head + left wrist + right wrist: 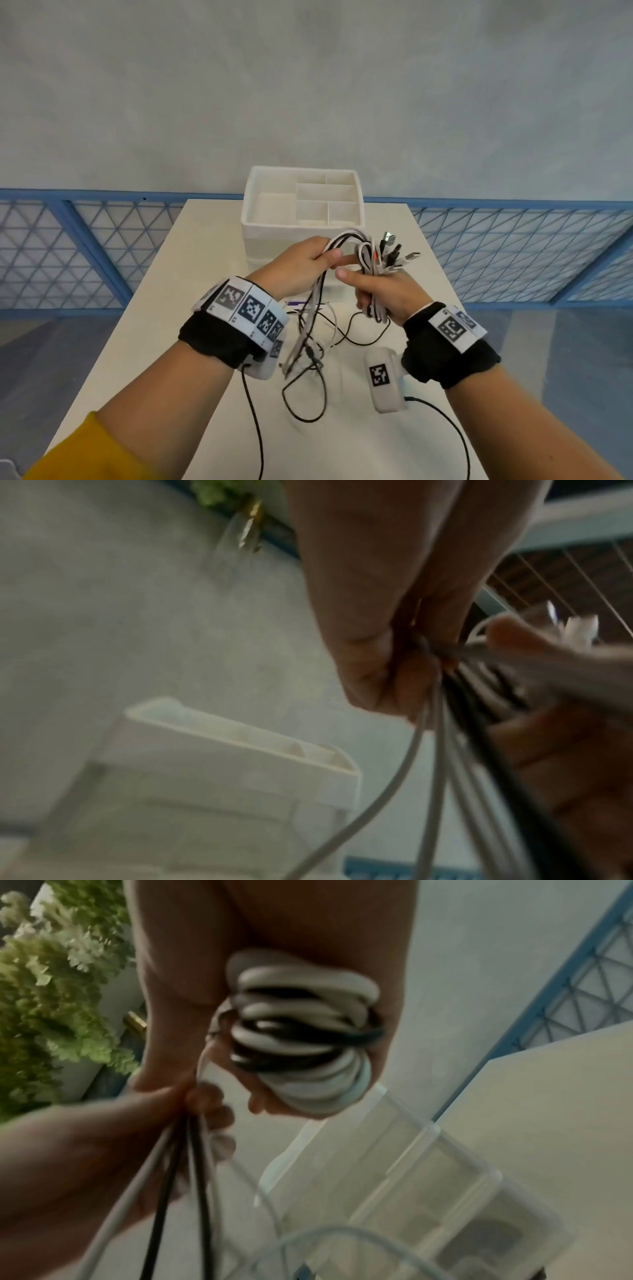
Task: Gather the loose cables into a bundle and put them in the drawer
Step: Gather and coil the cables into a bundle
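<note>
Several white and black cables (368, 260) are held in the air above the table, in front of the white drawer unit (303, 219). My right hand (383, 291) grips the looped part of the bundle (301, 1031), with the USB plugs (397, 253) sticking up out of its fist. My left hand (308, 263) pinches the strands (445, 723) just left of it and holds them taut. The loose tails (308, 363) hang down onto the table. The drawer fronts are mostly hidden behind my hands.
The drawer unit has an open tray (329, 198) with dividers on top. The white table (376, 445) is narrow, with a blue mesh fence (513, 246) behind it. Black wrist-camera leads (253, 411) trail toward me.
</note>
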Action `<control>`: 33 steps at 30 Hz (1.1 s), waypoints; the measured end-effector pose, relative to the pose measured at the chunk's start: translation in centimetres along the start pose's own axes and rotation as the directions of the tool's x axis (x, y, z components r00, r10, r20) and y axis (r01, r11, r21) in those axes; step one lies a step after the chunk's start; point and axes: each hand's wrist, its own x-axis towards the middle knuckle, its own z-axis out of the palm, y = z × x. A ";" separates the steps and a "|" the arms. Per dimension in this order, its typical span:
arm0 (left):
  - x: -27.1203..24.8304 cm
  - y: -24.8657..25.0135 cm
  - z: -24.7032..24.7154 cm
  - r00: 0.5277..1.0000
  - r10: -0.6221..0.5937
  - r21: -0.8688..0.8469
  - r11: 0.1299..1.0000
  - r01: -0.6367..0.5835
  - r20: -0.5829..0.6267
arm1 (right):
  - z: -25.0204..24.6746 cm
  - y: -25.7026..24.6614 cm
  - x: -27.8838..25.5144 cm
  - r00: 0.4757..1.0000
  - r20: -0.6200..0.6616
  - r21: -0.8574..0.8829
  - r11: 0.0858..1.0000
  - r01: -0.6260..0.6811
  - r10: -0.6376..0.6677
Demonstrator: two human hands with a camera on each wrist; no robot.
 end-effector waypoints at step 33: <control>-0.9 -0.9 5.1 0.992 0.049 -0.463 0.886 0.012 0.118 | 0.3 -4.0 0.8 0.993 0.090 0.396 0.918 0.038 -0.080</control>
